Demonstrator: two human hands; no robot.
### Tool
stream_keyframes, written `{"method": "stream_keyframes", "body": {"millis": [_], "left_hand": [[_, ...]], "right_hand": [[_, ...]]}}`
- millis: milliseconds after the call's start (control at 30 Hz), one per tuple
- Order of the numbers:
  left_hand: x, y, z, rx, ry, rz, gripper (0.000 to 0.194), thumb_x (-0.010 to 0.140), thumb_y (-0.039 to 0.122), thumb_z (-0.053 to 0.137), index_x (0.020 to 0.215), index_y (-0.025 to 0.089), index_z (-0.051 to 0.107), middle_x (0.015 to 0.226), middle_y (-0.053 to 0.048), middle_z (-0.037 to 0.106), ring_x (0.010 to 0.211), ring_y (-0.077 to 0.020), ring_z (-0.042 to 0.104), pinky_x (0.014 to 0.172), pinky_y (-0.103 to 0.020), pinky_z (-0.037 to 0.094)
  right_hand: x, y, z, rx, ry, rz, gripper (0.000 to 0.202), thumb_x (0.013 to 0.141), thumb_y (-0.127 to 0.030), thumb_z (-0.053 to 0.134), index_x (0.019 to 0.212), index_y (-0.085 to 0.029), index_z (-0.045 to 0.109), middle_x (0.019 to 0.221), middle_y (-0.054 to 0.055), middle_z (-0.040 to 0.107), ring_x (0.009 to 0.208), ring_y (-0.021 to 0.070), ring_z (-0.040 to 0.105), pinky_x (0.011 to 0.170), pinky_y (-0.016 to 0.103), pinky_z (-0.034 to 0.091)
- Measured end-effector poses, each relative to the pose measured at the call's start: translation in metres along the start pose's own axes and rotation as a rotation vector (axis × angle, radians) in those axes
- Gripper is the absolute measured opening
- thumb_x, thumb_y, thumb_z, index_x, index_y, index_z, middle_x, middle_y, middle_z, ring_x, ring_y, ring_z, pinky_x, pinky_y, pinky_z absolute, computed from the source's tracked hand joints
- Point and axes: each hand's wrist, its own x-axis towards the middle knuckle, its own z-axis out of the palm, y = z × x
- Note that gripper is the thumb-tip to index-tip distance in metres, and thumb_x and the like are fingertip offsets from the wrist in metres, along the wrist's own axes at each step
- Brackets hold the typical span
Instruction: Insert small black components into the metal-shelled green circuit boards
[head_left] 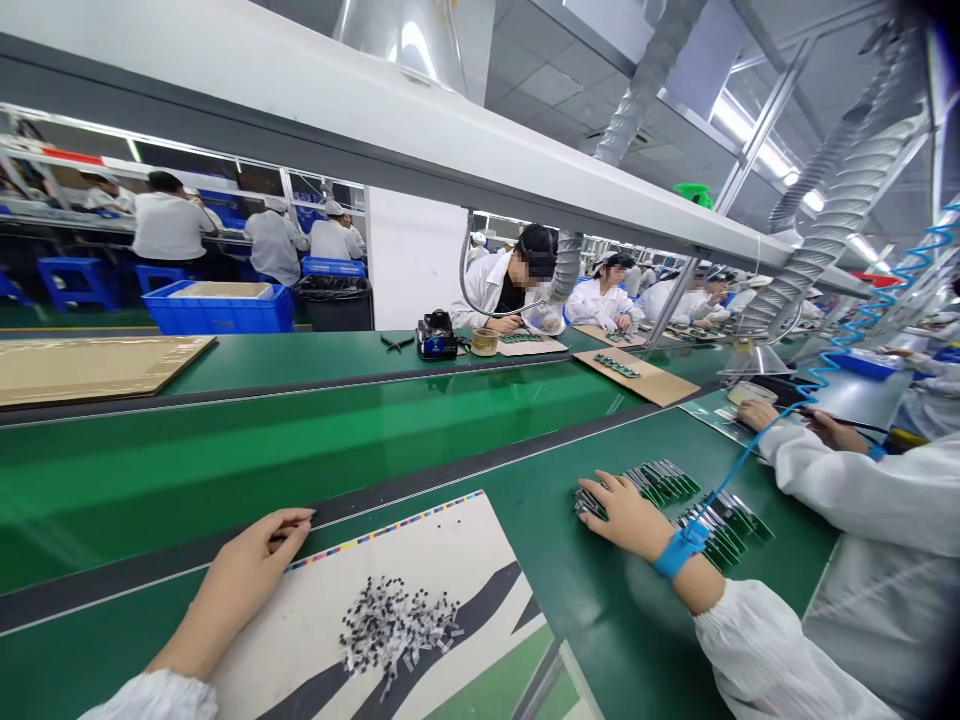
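Observation:
My left hand [244, 575] rests at the edge of the bench, beside a printed sheet [292, 640]. Its fingers are loosely stretched, thumb near the forefinger, and nothing shows in them. On the sheet lies a loose pile of small clear parts with black ends [397, 630]. My right hand [626, 515], a blue wrist strap [681, 550] behind it, curls its fingers over the left end of a row of green circuit boards [664, 482] with metal parts. More circuit boards [727, 530] stand in a second row, partly behind the wrist.
A green conveyor belt [300, 440] runs past the bench's far edge. At the right, a co-worker's sleeve [825, 470] comes close to the boards. A coiled blue cord [847, 345] hangs there. Cardboard [637, 378] with boards lies across the belt's far rail.

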Motion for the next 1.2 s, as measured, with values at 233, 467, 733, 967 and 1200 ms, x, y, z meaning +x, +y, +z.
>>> {"method": "stream_keyframes", "body": {"millis": [233,467,733,967,1200], "left_hand": [[-0.004,0.004,-0.001,-0.028,-0.004,-0.005,0.039,0.072,0.047,0.051,0.092,0.02,0.069,0.091,-0.009,0.073,0.08,-0.0256,0.067,0.067,-0.031,0.053],[-0.009,0.009,-0.002,-0.053,0.009,0.026,0.038,0.075,0.047,0.049,0.092,0.019,0.068,0.091,-0.008,0.072,0.083,-0.0254,0.066,0.07,-0.032,0.052],[-0.016,0.014,-0.004,-0.122,0.015,0.012,0.036,0.078,0.045,0.048,0.091,0.018,0.067,0.094,-0.009,0.071,0.086,-0.0256,0.065,0.075,-0.034,0.051],[-0.016,0.01,-0.001,-0.181,0.016,0.016,0.034,0.078,0.043,0.049,0.09,0.017,0.067,0.086,-0.009,0.07,0.08,-0.0255,0.064,0.073,-0.036,0.05],[-0.019,0.006,0.001,-0.209,0.045,0.041,0.03,0.078,0.039,0.048,0.088,0.016,0.066,0.085,-0.009,0.069,0.078,-0.0239,0.063,0.074,-0.035,0.049]], "right_hand": [[-0.01,-0.011,-0.015,-0.005,0.062,0.009,0.059,0.091,-0.036,0.07,0.138,-0.022,0.039,0.139,0.013,0.03,0.124,0.0395,0.028,0.094,0.058,0.038],[-0.002,-0.099,-0.035,0.173,0.076,-0.436,0.039,0.094,-0.025,0.066,0.129,-0.018,0.048,0.127,0.008,0.045,0.114,0.028,0.044,0.096,0.045,0.041],[0.044,-0.166,-0.011,0.353,-0.05,-0.597,0.014,0.098,-0.026,0.062,0.1,-0.012,0.061,0.101,0.005,0.057,0.09,0.0208,0.058,0.081,0.037,0.051],[0.045,-0.165,0.0,0.467,-0.064,-0.607,0.015,0.098,-0.026,0.062,0.095,-0.012,0.06,0.095,0.004,0.058,0.085,0.0192,0.058,0.078,0.035,0.051],[0.041,-0.168,-0.001,0.495,-0.015,-0.651,0.018,0.097,-0.023,0.062,0.084,-0.011,0.06,0.089,0.002,0.058,0.084,0.0185,0.058,0.078,0.034,0.05]]}}
